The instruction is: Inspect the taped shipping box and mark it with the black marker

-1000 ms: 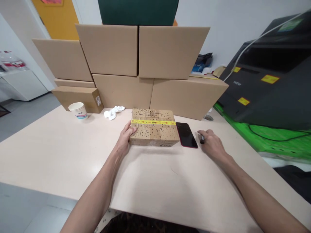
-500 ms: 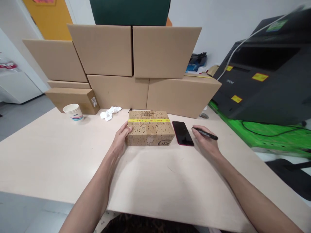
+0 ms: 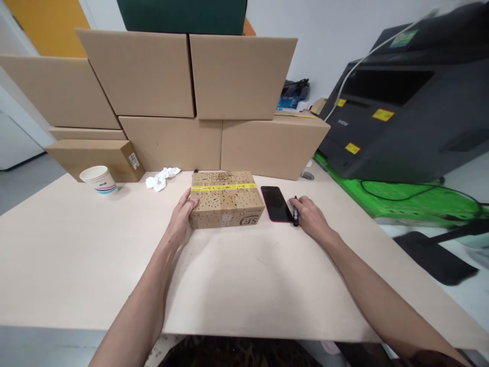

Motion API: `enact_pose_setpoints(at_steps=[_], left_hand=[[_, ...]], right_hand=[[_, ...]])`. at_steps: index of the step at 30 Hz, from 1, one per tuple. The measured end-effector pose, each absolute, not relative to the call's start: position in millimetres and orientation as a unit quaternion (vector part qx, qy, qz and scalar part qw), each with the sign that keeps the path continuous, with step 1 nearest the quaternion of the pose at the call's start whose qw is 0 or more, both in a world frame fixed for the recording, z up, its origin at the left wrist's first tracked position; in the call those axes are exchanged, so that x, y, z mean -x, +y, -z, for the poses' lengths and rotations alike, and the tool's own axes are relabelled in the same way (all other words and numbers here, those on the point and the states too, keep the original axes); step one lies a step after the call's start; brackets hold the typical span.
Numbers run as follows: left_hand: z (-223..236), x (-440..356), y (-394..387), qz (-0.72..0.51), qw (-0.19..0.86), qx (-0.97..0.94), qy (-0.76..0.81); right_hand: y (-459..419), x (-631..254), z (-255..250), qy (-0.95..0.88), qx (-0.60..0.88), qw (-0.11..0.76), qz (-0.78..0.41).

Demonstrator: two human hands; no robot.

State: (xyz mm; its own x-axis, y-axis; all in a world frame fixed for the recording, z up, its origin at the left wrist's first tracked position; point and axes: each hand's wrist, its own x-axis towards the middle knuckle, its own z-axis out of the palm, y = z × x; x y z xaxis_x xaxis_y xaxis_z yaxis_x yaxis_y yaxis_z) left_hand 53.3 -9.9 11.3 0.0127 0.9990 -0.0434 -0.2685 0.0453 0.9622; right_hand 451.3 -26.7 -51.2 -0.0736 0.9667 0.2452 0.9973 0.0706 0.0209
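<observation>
A small printed cardboard box (image 3: 225,201) with yellow tape across its top rests on the table. My left hand (image 3: 181,216) grips its left side, the thumb at the top edge and the other fingers mostly hidden behind. To the right of the box lies a dark phone (image 3: 276,204) with a red rim. My right hand (image 3: 308,215) is closed on a black marker pen (image 3: 295,216) just beside the phone's right edge. The pen now points toward me, its lower end close to the tabletop; whether it touches cannot be made out.
Large cardboard boxes (image 3: 153,76) are stacked along the back. A paper cup (image 3: 100,180) and crumpled tissue (image 3: 162,178) stand at the left of the table (image 3: 214,285). On the right, a dark printer (image 3: 385,117) sits over a green surface (image 3: 382,201).
My right hand has turned the marker pen from pointing rightward to pointing toward me, near the phone. My left hand stays on the box. The view has shifted slightly right.
</observation>
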Motion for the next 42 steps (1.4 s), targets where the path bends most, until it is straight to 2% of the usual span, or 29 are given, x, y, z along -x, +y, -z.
enact_pose_setpoints(at_steps=[7,9,13,15,19,23,26,28,31,34,37,42], left_hand=[[-14.0,-54.4,-11.0,-0.539,0.571,-0.43,0.446],[-14.1,-54.5,-11.1,-0.537,0.572,-0.434,0.443],[-11.4,-55.1,-10.3,-0.54,0.576,-0.411,0.455],[-8.1,-55.7,-9.6,-0.547,0.569,-0.38,0.482],[-0.2,-55.0,-7.3,-0.553,0.548,-0.378,0.502],[1.8,-47.6,-2.7,-0.574,0.562,-0.415,0.428],[-1.3,-40.9,-0.8,-0.58,0.566,-0.443,0.383],[-3.7,-39.1,-1.1,-0.582,0.554,-0.44,0.401],[-6.0,-40.8,-2.6,-0.577,0.532,-0.422,0.454],[-7.2,-44.2,-4.2,-0.568,0.521,-0.409,0.488],[-8.5,-46.1,-5.5,-0.561,0.518,-0.415,0.495],[-10.5,-47.2,-7.2,-0.557,0.511,-0.418,0.503]], right_hand=[[-21.5,-457.3,53.4,-0.758,0.641,0.086,0.084],[-21.4,-459.5,53.5,-0.763,0.628,0.127,0.089],[-22.3,-444.4,45.1,-0.762,0.576,0.28,0.094],[-22.8,-424.4,38.5,-0.773,0.539,0.327,0.065],[-24.2,-376.8,27.2,-0.812,0.488,0.318,-0.039],[-27.8,-347.3,15.9,-0.796,0.472,0.35,-0.145],[-30.8,-342.9,3.9,-0.772,0.474,0.382,-0.182],[-32.4,-350.2,-4.4,-0.766,0.495,0.374,-0.165],[-35.9,-377.8,-11.0,-0.706,0.627,0.324,-0.057],[-42.7,-415.0,-5.6,-0.599,0.781,0.176,0.025],[-48.9,-442.5,7.3,-0.55,0.831,0.076,-0.029],[-42.2,-441.9,14.5,-0.572,0.809,0.119,-0.065]])
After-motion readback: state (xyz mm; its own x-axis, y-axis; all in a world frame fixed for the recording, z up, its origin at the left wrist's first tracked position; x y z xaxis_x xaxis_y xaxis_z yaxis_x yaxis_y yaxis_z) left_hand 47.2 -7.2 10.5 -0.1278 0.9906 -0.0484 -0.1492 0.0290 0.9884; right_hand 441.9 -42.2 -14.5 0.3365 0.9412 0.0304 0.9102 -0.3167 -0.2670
